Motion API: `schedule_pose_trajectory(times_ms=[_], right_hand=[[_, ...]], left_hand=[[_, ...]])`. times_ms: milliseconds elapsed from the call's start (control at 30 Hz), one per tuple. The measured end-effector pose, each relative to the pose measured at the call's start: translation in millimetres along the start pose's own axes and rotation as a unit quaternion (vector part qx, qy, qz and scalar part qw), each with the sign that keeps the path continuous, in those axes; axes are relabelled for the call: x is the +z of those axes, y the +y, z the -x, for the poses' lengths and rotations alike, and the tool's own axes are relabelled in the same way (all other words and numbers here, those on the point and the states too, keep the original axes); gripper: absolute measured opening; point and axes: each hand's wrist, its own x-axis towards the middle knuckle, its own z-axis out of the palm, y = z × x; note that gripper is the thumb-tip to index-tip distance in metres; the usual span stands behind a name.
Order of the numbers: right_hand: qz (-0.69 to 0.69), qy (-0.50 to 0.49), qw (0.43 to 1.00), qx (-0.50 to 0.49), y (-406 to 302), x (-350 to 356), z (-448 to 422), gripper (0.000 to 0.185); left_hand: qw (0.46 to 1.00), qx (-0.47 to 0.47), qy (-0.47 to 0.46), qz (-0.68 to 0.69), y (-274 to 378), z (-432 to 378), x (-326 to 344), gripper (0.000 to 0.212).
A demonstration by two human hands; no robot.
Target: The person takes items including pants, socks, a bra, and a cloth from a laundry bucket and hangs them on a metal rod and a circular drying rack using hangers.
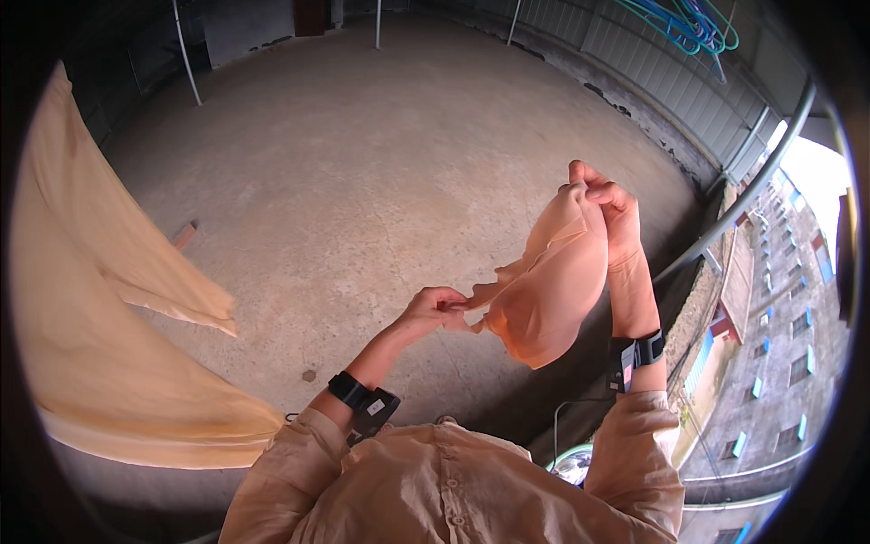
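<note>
A peach-coloured bra is held up in front of me, above the concrete floor. My right hand pinches its upper end between thumb and fingers, and the cloth droops from there. Lower and to the left, my left hand grips a narrow strip at the other end. Between the two hands the smooth, rounded cup bulges downward, and a seam or folded edge runs across it. Part of the far side of the fabric is hidden. Black devices are strapped to both of my wrists.
Large beige cloth hangs at the left. Blue and green clothes hangers hang at the upper right. A curved metal pole and low ledge border the open right side, with a building beyond. A reddish block lies on the floor.
</note>
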Motion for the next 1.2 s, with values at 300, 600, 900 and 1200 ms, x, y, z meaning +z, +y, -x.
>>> schedule_pose_trajectory(times_ms=[300,600,900,1200], right_hand=[[0.288,0.089,0.953,0.031,-14.2,-39.2,29.6,0.036],[0.551,0.135,0.809,0.154,7.8,-94.4,35.2,0.024],[0.255,0.129,0.956,-0.061,40.1,-87.6,41.0,0.003],[0.238,0.107,0.956,-0.137,56.3,-64.0,33.2,0.004]], left_hand=[[0.917,-0.030,0.054,0.394,45.7,23.4,-75.3,0.028],[0.847,0.120,0.274,-0.440,142.3,47.7,-93.7,0.028],[0.812,-0.129,0.380,-0.424,149.2,45.6,-76.5,0.031],[0.978,-0.024,0.166,0.123,123.5,32.6,-63.7,0.054]])
